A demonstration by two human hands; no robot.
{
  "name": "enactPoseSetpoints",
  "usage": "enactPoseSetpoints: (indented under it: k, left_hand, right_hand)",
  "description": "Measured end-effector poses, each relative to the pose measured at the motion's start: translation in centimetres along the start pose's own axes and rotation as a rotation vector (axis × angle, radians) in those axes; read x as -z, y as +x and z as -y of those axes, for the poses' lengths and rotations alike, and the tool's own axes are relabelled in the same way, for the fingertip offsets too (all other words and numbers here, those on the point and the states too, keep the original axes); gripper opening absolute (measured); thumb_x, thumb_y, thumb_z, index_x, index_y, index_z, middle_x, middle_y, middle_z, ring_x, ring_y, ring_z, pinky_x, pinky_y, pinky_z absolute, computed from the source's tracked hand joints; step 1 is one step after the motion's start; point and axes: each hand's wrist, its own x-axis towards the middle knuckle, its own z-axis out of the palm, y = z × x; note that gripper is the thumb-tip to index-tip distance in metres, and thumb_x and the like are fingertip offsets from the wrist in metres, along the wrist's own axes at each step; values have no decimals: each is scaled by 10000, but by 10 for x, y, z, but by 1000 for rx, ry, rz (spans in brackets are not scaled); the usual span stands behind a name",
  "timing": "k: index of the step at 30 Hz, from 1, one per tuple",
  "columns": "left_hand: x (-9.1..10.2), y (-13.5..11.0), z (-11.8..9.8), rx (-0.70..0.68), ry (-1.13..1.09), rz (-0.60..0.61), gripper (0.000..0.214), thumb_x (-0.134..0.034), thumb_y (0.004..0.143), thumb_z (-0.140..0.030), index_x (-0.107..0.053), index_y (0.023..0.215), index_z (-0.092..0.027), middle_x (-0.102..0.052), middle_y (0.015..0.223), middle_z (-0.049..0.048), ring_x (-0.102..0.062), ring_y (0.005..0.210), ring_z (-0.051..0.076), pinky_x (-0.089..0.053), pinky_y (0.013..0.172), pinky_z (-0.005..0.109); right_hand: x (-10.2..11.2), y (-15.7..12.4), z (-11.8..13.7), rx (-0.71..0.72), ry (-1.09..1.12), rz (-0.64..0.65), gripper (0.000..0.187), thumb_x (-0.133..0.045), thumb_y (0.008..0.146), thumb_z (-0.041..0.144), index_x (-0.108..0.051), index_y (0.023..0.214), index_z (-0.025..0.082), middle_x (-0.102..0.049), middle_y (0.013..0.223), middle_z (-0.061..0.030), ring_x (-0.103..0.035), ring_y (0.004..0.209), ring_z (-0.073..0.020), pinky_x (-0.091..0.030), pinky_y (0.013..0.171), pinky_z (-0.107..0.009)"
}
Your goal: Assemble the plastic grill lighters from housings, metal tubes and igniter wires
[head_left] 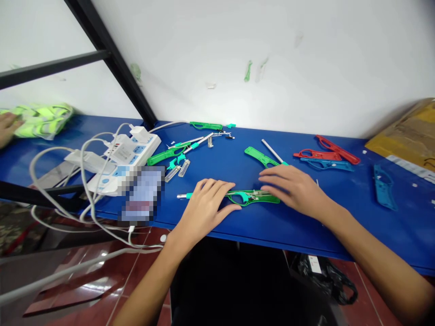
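Before me on the blue table lies a green long-nosed lighter (268, 198), its handle shell showing the inner parts and a teal trigger. My left hand (209, 199) is closed over its front part, fingers on the far side and thumb on the near side, while the metal nozzle tip sticks out to the left. Over the handle's right end hovers or rests my right hand (295, 188), open, fingers stretched out; contact is hard to tell. Just behind my right hand is another green handle shell (260, 157) with a metal tube (272, 150).
Green lighter parts (168, 155) and clear fuel tanks (184, 168) lie left of centre. Red shells (319, 155), blue shells (384, 186) and a cardboard box (408, 131) are on the right. A power strip (149, 147), cables and a blurred phone (142, 194) crowd the left; another person's hand (8, 128) touches yellow fabric.
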Motion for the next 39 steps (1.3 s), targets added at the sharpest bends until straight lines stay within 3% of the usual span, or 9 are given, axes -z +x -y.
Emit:
enactPoseSetpoints:
  k: [4,9,14,18,25,28,32,36,39]
  left_hand:
    - [-1,-1,2,45,-17,-12,547,-735,1004,-504,-583,1431,-199,-759,1294,99,-684,1177,283,-473,1070,471]
    - [-5,-2,1,86,78,-31,530,-692,1036,-487,-573,1438,-163,-758,1303,114,-665,1176,300,-467,1072,484]
    - [-6,0,-2,80,108,-89,554,-611,1077,-502,-527,1487,-139,-716,1377,157,-630,1269,324,-461,1108,509]
    - [-4,0,-1,114,76,-155,561,-601,1092,-470,-475,1548,-169,-667,1455,179,-596,1343,345,-467,1133,537]
    - [10,3,-8,-135,-107,-177,585,-629,1084,-440,-448,1587,-203,-592,1589,191,-500,1533,342,-454,1215,559]
    - [11,1,-24,-276,-278,-165,363,-617,1107,-333,-590,1441,-193,-792,1290,120,-745,1169,249,-551,1078,459]
    - [2,-8,-55,-209,-395,-328,218,-631,1080,-160,-649,1297,-156,-838,989,42,-730,762,165,-560,807,368]
    - [-12,-18,-80,-125,-314,-375,227,-663,1069,-192,-680,1295,-181,-848,1105,49,-753,883,183,-534,814,390]
    - [-17,-21,-81,-107,-270,-292,113,-643,1088,-253,-741,1132,-219,-837,1062,35,-730,927,196,-518,838,403]
  right_hand:
    - [3,-5,-26,-193,-169,-39,381,-578,1091,445,-715,1325,177,-757,1311,-174,-694,1177,-351,-534,1024,-553]
    - [-5,-13,-38,-198,-347,23,441,-593,1074,498,-692,1329,151,-786,1207,-179,-671,1100,-366,-476,954,-526]
    - [-10,-9,-41,-234,-366,26,253,-541,1077,294,-740,1139,151,-808,1069,-149,-681,971,-327,-455,851,-463]
    - [11,-3,-37,-304,-226,-97,199,-573,1060,289,-746,1046,192,-816,994,-102,-724,882,-295,-510,800,-450]
    - [56,-4,62,-282,9,-330,259,-675,1029,234,-760,1223,384,-811,1099,-16,-775,922,-260,-610,767,-411]
    - [45,-12,107,-292,113,-331,484,-695,998,177,-703,1365,492,-792,1182,-3,-781,936,-257,-637,802,-424]
    - [9,-26,140,-556,419,-677,669,-591,1054,324,-380,1665,493,-600,1584,-90,-767,1104,-348,-670,828,-542]
    - [-24,-38,155,-606,390,-454,519,-558,1076,335,-535,1593,376,-736,1408,-105,-757,1207,-359,-675,949,-539]
    - [-25,-39,150,-557,252,-372,504,-628,1049,292,-572,1543,371,-796,1271,-76,-791,1118,-329,-681,945,-494]
